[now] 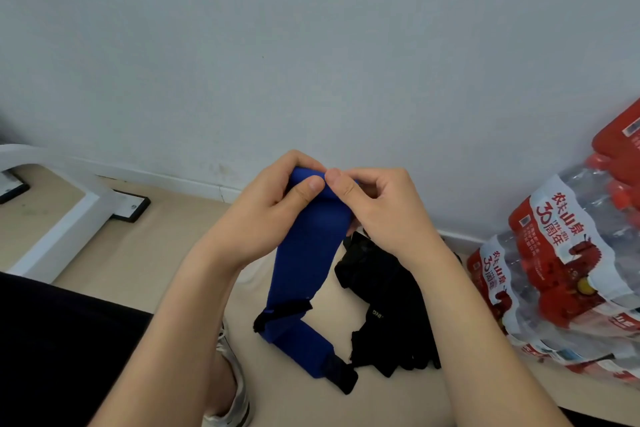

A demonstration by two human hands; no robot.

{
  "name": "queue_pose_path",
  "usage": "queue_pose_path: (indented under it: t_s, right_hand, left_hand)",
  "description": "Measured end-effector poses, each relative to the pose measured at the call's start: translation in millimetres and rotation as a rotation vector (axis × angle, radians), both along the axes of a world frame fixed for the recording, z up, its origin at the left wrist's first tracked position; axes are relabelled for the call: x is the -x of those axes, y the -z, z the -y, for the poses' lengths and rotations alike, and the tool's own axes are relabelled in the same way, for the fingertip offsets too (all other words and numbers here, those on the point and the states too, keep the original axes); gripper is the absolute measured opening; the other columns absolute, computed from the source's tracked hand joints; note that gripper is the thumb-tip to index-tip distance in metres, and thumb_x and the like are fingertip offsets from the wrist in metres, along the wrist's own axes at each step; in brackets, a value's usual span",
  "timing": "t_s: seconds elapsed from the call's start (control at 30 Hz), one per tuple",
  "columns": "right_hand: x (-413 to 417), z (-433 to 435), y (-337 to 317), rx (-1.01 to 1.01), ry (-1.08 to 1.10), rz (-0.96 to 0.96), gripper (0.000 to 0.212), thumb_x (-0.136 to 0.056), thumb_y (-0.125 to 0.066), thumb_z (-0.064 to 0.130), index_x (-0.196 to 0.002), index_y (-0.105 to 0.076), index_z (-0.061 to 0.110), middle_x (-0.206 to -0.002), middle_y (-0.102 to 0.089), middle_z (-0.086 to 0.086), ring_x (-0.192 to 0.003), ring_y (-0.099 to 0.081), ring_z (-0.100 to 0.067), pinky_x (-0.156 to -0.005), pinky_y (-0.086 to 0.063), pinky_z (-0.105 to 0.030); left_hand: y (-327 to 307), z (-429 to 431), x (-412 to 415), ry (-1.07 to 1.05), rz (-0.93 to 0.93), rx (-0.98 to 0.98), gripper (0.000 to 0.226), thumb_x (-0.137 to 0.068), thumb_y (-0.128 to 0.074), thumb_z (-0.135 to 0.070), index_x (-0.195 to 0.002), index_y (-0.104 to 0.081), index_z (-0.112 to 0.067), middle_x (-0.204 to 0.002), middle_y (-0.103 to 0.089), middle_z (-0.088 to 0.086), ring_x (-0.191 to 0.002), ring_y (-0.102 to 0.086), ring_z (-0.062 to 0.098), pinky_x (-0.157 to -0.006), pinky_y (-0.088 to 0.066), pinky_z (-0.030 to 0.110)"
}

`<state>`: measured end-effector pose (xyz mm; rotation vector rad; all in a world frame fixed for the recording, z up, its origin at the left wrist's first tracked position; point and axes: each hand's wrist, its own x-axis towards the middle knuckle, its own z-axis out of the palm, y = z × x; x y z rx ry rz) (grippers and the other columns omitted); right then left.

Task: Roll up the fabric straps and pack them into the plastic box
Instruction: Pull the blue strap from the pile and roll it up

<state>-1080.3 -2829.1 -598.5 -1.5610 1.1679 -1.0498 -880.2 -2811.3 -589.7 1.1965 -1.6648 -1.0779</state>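
Note:
A blue fabric strap [306,260] hangs from both hands down to the floor, where its lower end with a black patch lies bent to the right. My left hand [266,211] and my right hand [377,208] pinch the strap's top end, which is curled over between thumbs and fingers in front of the wall. A heap of black fabric straps [384,308] lies on the floor just right of the blue one. No plastic box is in view.
Shrink-wrapped packs of water bottles [568,270] with red labels stand at the right against the wall. A white metal frame leg [69,218] with a black foot plate is at the left. My shoe [235,378] and dark trouser leg [62,350] are at the lower left.

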Motion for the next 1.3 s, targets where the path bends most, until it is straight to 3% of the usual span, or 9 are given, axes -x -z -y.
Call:
queue_pose_path:
  t_s: [0.2,0.3,0.37,0.5,0.73,1.0,1.1,1.2,1.3]
  right_hand:
    - [-7,-5,5,0.053,0.022,0.026,0.03,-0.082,-0.093,0.03,-0.109,-0.081,0.031,-0.095,-0.083,0.011,-0.09,-0.08,-0.011,-0.08,-0.063,-0.025]
    - [-23,-13,10,0.111,0.083,0.0,0.032,-0.076,-0.095,0.039,-0.102,-0.076,0.04,-0.091,-0.08,0.014,-0.086,-0.077,-0.013,-0.078,-0.063,-0.032]
    - [-28,-15,12,0.154,0.131,0.009,0.034,-0.076,-0.096,0.038,-0.102,-0.074,0.039,-0.091,-0.077,0.016,-0.085,-0.074,-0.012,-0.076,-0.061,-0.03]
    - [-28,-14,15,0.221,0.098,-0.032,0.034,-0.08,-0.095,0.029,-0.104,-0.072,0.033,-0.094,-0.075,0.012,-0.089,-0.072,-0.013,-0.073,-0.058,-0.027]
    - [-19,-5,6,-0.101,-0.019,0.17,0.048,-0.1,-0.06,0.054,-0.096,-0.061,0.006,-0.07,-0.067,-0.01,-0.057,-0.063,-0.028,-0.055,-0.053,-0.041]
    - [-5,-2,2,0.067,0.045,0.159,0.017,-0.092,-0.08,0.035,-0.104,-0.077,0.022,-0.083,-0.072,-0.027,-0.062,-0.063,-0.032,-0.058,-0.056,-0.041]
    - [-1,-2,4,0.132,0.052,0.062,0.017,-0.089,-0.083,0.034,-0.105,-0.078,0.032,-0.086,-0.076,-0.015,-0.078,-0.073,-0.03,-0.071,-0.062,-0.05]
    - [3,-2,6,0.155,0.031,0.006,0.02,-0.089,-0.084,0.03,-0.107,-0.078,0.036,-0.093,-0.078,-0.003,-0.088,-0.076,-0.02,-0.082,-0.062,-0.044]
    - [4,-1,0,0.108,0.026,0.103,0.015,-0.095,-0.076,0.034,-0.104,-0.079,0.022,-0.089,-0.078,-0.005,-0.083,-0.074,-0.018,-0.074,-0.059,-0.036]
  left_hand:
    - [-7,5,-2,-0.064,0.076,-0.052,0.041,-0.108,-0.042,-0.059,-0.124,-0.068,-0.032,-0.099,-0.074,-0.007,-0.093,-0.07,0.013,-0.081,-0.053,0.034]
    - [-3,7,-11,-0.033,0.061,-0.172,0.062,-0.099,-0.045,-0.069,-0.118,-0.071,-0.016,-0.101,-0.073,0.015,-0.088,-0.071,0.024,-0.08,-0.057,0.057]
    - [2,5,-17,0.011,0.009,-0.205,0.062,-0.104,-0.047,-0.065,-0.115,-0.07,-0.008,-0.105,-0.07,0.026,-0.086,-0.07,0.025,-0.079,-0.059,0.056]
    - [7,7,-28,0.037,-0.153,-0.205,0.03,-0.103,-0.07,-0.041,-0.117,-0.073,-0.015,-0.109,-0.079,0.013,-0.095,-0.077,0.025,-0.077,-0.064,0.038]
    - [6,7,-26,0.034,-0.236,-0.036,0.021,-0.093,-0.081,-0.02,-0.11,-0.07,-0.02,-0.102,-0.076,0.001,-0.082,-0.075,0.022,-0.071,-0.062,0.033]
    - [1,6,-15,0.134,-0.211,-0.127,0.027,-0.109,-0.06,-0.036,-0.132,-0.067,-0.024,-0.115,-0.08,0.004,-0.106,-0.078,0.021,-0.079,-0.061,0.025]
    - [2,9,-20,0.05,-0.111,-0.223,0.04,-0.096,-0.076,-0.049,-0.13,-0.069,-0.03,-0.117,-0.079,0.004,-0.109,-0.078,0.025,-0.083,-0.064,0.038]
    - [4,9,-23,0.02,-0.065,-0.114,0.036,-0.087,-0.084,-0.035,-0.12,-0.074,-0.024,-0.113,-0.078,0.003,-0.104,-0.077,0.028,-0.083,-0.066,0.048]
    - [2,7,-20,0.064,-0.141,-0.016,0.038,-0.085,-0.087,-0.017,-0.12,-0.071,-0.018,-0.117,-0.076,0.003,-0.095,-0.078,0.032,-0.08,-0.067,0.054]
